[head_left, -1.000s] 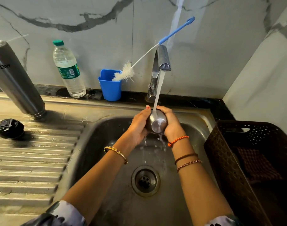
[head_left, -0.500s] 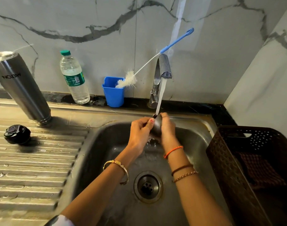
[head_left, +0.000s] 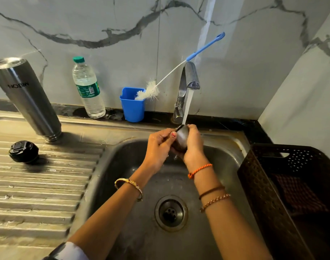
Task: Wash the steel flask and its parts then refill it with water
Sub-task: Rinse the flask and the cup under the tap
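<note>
Our left hand (head_left: 158,145) and right hand (head_left: 193,145) both curl fingers tight round small round steel flask cup (head_left: 181,136), held under running tap (head_left: 188,81) over steel sink basin (head_left: 123,156). Tall steel flask body (head_left: 27,98) stands upside down on ribbed drainboard (head_left: 38,194), black round lid (head_left: 23,151) just beside it.

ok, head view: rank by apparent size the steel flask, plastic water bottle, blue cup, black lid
1. steel flask
2. plastic water bottle
3. blue cup and black lid: look alike, and the lid is nearer the camera, so unranked.
</note>
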